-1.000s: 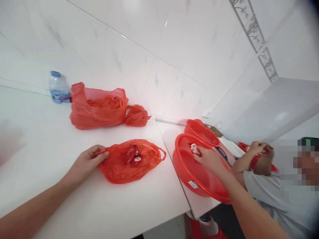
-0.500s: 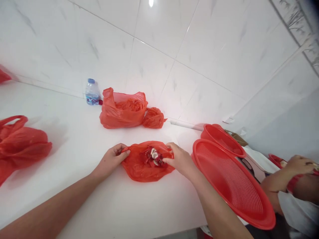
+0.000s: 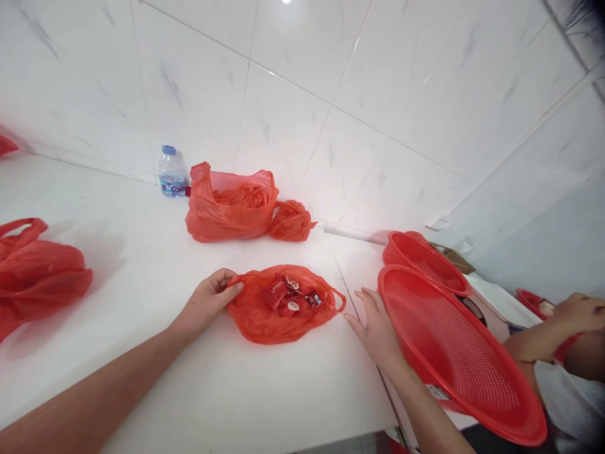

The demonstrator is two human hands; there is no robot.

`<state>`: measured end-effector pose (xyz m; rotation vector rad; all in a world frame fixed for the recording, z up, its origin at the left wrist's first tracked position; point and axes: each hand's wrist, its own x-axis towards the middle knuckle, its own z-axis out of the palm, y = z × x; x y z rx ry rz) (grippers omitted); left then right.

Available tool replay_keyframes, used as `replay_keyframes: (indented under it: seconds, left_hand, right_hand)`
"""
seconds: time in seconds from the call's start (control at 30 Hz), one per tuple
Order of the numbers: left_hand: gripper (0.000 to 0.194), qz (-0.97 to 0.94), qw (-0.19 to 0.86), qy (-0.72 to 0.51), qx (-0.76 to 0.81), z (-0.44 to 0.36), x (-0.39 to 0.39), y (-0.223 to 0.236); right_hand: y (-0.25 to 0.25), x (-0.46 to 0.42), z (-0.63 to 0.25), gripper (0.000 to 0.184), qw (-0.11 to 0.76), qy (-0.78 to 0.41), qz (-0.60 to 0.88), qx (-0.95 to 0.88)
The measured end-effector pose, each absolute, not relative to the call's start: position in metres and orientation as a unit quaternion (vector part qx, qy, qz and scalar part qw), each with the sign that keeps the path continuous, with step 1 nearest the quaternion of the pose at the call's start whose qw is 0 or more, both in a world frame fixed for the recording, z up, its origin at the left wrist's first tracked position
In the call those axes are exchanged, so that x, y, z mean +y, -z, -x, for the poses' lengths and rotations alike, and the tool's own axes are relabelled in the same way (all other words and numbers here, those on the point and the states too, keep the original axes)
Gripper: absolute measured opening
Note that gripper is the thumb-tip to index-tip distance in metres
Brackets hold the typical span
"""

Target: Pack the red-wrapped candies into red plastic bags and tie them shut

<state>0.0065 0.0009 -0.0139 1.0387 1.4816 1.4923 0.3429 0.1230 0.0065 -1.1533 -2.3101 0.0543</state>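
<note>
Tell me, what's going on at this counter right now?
A person's left hand pinches the edge of a red plastic bag lying open on the white counter, with small wrapped sweets showing inside. The right hand is open, empty, beside a large red mesh basket. Another person's hand works at far right.

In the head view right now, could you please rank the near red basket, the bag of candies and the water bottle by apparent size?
1. near red basket, though nearness inflates it
2. bag of candies
3. water bottle, farthest away
</note>
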Motion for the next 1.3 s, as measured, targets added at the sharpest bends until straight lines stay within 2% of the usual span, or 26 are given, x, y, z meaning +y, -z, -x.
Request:
replay_keyframes:
  seconds: [0.17, 0.23, 0.33, 0.43, 0.53, 0.57, 0.7, 0.83, 0.93, 1.0, 1.07, 1.13, 1.23, 1.3]
  left_hand:
    - [0.032, -0.394, 0.354, -0.606, 0.594, -0.009, 0.002, 0.015]
    - [0.032, -0.384, 0.355, -0.614, 0.591, -0.011, 0.001, 0.012]
    - [0.031, -0.375, 0.342, -0.619, 0.599, -0.013, 0.001, -0.002]
    - [0.028, -0.375, 0.285, -0.651, 0.595, -0.010, 0.008, -0.035]
    - [0.025, -0.371, 0.230, -0.727, 0.529, -0.004, 0.019, -0.082]
    - [0.024, -0.367, 0.214, -0.748, 0.510, -0.003, 0.022, -0.098]
    - [0.025, -0.382, 0.191, -0.752, 0.503, 0.000, 0.030, -0.148]
    - [0.026, -0.395, 0.193, -0.721, 0.535, 0.003, 0.029, -0.169]
    - [0.027, -0.407, 0.213, -0.680, 0.571, 0.005, 0.024, -0.179]
    - [0.031, -0.434, 0.232, -0.663, 0.564, 0.003, 0.018, -0.184]
    - [0.044, -0.490, 0.240, -0.638, 0.544, 0.001, 0.008, -0.186]
    - [0.061, -0.548, 0.204, -0.601, 0.545, 0.000, -0.004, -0.179]
    - [0.070, -0.567, 0.080, -0.550, 0.608, 0.009, -0.022, -0.145]
    - [0.065, -0.559, 0.060, -0.517, 0.645, 0.019, -0.031, -0.107]
  right_hand:
    - [0.007, 0.123, -0.325, 0.065, 0.288, -0.185, 0.491, -0.801]
    - [0.005, 0.123, -0.314, 0.055, 0.273, -0.211, 0.499, -0.795]
    - [-0.017, 0.129, -0.303, 0.021, 0.256, -0.239, 0.491, -0.798]
    - [-0.065, 0.137, -0.299, 0.023, 0.298, -0.315, 0.458, -0.776]
    - [-0.121, 0.140, -0.296, 0.022, 0.444, -0.378, 0.406, -0.704]
    - [-0.138, 0.141, -0.294, 0.022, 0.459, -0.387, 0.397, -0.694]
    - [-0.182, 0.143, -0.289, 0.021, 0.444, -0.366, 0.404, -0.711]
    - [-0.198, 0.150, -0.293, 0.025, 0.466, -0.359, 0.388, -0.709]
    - [-0.198, 0.151, -0.299, 0.024, 0.421, -0.357, 0.414, -0.724]
    - [-0.193, 0.147, -0.303, 0.025, 0.431, -0.362, 0.417, -0.714]
    - [-0.183, 0.140, -0.307, 0.024, 0.451, -0.376, 0.408, -0.699]
    - [-0.163, 0.127, -0.311, 0.021, 0.480, -0.372, 0.392, -0.691]
    - [-0.113, 0.102, -0.319, 0.041, 0.517, -0.335, 0.374, -0.693]
    - [-0.070, 0.086, -0.324, 0.055, 0.493, -0.353, 0.370, -0.704]
